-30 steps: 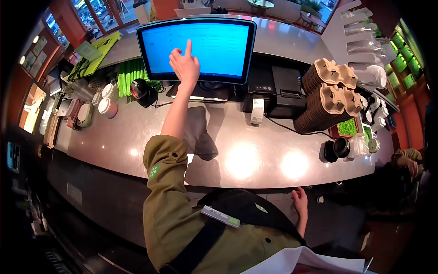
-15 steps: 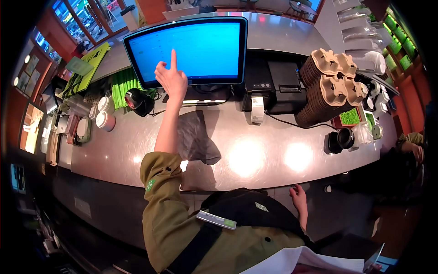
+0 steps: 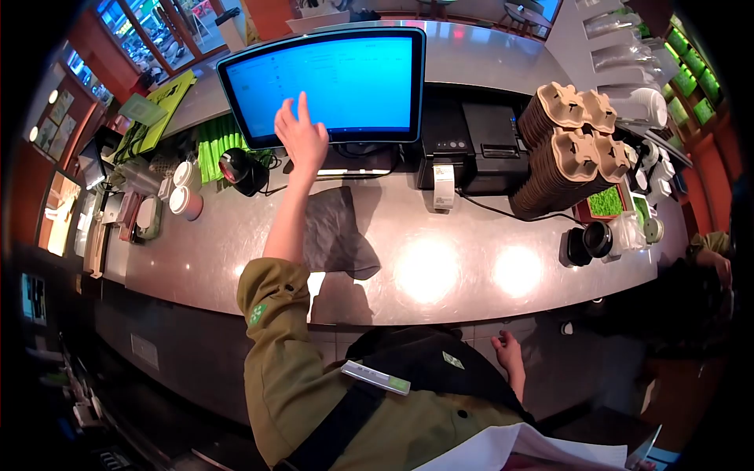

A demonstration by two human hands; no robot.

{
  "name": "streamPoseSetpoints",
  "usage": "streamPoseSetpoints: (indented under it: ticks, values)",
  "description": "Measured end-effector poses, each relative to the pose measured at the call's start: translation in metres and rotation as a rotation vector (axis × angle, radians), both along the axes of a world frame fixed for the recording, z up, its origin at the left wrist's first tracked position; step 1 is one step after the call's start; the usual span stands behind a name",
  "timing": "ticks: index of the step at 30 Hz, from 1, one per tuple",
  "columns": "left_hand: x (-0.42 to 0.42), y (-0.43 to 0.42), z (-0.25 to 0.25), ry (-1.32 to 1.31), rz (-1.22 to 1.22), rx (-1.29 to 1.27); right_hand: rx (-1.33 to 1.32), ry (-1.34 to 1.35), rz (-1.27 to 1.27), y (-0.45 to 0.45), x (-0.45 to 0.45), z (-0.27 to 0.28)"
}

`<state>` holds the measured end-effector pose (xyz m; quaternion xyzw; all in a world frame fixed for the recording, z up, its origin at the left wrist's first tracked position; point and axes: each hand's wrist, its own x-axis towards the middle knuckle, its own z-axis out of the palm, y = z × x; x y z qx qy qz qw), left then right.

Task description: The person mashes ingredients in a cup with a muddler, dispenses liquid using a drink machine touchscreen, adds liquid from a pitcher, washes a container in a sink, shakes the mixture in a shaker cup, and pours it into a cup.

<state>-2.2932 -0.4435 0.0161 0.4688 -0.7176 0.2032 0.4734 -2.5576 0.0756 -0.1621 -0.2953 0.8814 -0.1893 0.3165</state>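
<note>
My left hand (image 3: pixel 301 139) is raised in front of the lower left of a blue lit screen (image 3: pixel 338 86), fingers apart and holding nothing; whether a fingertip touches the glass I cannot tell. Below the screen a dark cloth (image 3: pixel 339 235) lies on the metal counter (image 3: pixel 471 235). My right hand (image 3: pixel 509 350) hangs low beyond the counter's front edge, its fingers loosely curled and partly apart, with nothing in it. A black printer (image 3: pixel 444 141) with a paper slip (image 3: pixel 444 187) hanging from it stands right of the screen.
Stacked brown cup carriers (image 3: pixel 569 157) stand at the right, with black round items (image 3: pixel 597 238) in front. Lidded cups (image 3: pixel 186 202), a black scanner (image 3: pixel 242 170) and green packets (image 3: pixel 220 149) are at the left. Another person's hand (image 3: pixel 713 265) shows at the far right.
My left hand has drawn lower on the screen, and its fingers have spread from a single pointing finger. The camera view has shifted, while my right hand stays low beside the counter.
</note>
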Motion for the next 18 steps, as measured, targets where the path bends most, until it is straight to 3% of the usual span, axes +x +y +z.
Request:
streamPoseSetpoints:
  ticks: [6,18]
  values:
    - [0.014,-0.034,0.042,0.041,0.222,-0.038,-0.007,-0.03,-0.056,0.018,0.005,-0.005]
    - [0.011,-0.053,0.054,0.067,0.306,0.029,0.047,-0.021,-0.075,0.025,0.008,0.001]
